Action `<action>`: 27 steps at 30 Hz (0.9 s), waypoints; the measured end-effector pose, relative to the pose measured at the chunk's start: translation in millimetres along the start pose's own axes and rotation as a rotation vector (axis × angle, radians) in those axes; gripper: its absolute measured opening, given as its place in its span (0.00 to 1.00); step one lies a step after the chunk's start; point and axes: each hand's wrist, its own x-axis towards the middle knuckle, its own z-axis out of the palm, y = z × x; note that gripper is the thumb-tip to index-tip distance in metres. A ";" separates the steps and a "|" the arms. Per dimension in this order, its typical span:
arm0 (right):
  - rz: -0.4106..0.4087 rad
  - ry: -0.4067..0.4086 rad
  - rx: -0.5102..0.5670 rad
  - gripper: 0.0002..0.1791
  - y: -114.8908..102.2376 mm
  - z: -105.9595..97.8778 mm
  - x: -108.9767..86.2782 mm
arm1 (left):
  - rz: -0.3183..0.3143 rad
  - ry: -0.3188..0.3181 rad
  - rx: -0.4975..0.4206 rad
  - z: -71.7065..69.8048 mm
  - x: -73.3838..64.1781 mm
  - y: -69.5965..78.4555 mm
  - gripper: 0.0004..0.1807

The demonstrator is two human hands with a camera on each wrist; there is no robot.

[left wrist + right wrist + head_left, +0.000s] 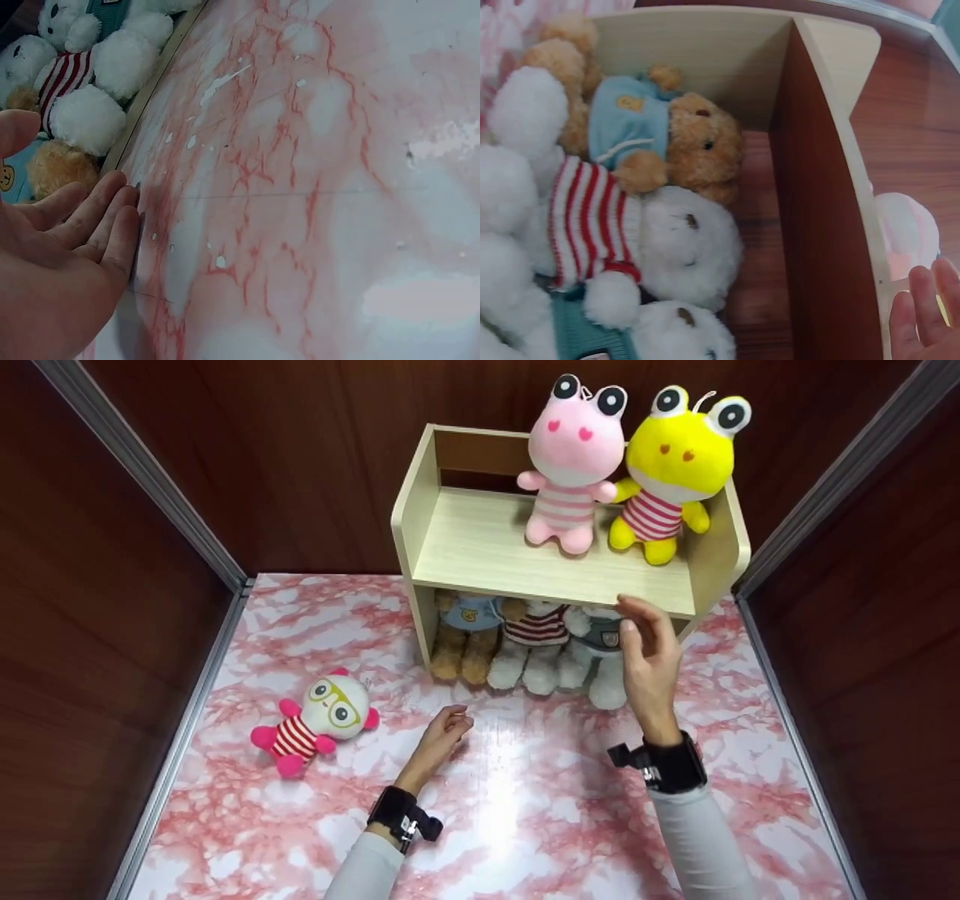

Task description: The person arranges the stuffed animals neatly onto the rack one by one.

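Note:
My right hand [651,664] is raised at the front edge of the shelf [480,536], fingers loosely bent and holding nothing. Lower down, my left hand [437,741] hovers over or rests on the marbled floor with relaxed fingers; contact cannot be told. On the upper board, a pink frog plush [576,454] stands beside a yellow frog plush [679,457]. Underneath sit a brown bear [701,154] in a blue top, a white bear [690,247] in red stripes and another white bear [679,334] in a teal top. A panda plush [334,712] with pink limbs lies left of my left hand.
Dark wood-look panels [300,472] stand behind and on both sides, with metal strips [199,675] along their lower edges. The floor [525,810] has a pink and white marble pattern and a bright glare in the middle.

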 end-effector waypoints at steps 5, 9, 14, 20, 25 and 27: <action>-0.024 -0.034 0.015 0.15 9.8 -4.3 -18.6 | 0.000 0.018 -0.028 0.2 -1.7 5.7 0.26; 0.000 -0.067 -0.002 0.14 19.6 -7.8 -32.6 | 0.037 0.042 -0.093 0.2 -3.0 13.4 0.26; 0.062 -0.101 -0.071 0.15 32.2 -14.7 -46.8 | 0.156 0.108 -0.061 -6.2 -8.7 35.5 0.21; 0.108 -0.106 -0.122 0.15 30.5 -21.0 -53.4 | 0.232 0.171 0.037 -24.2 -19.3 69.2 0.18; 0.136 -0.111 -0.196 0.14 21.1 -24.8 -57.0 | 0.288 0.263 0.070 -46.9 -12.8 65.5 0.18; 0.144 -0.111 -0.231 0.14 19.9 -27.0 -59.0 | 0.308 0.294 0.097 -56.7 -13.1 67.8 0.19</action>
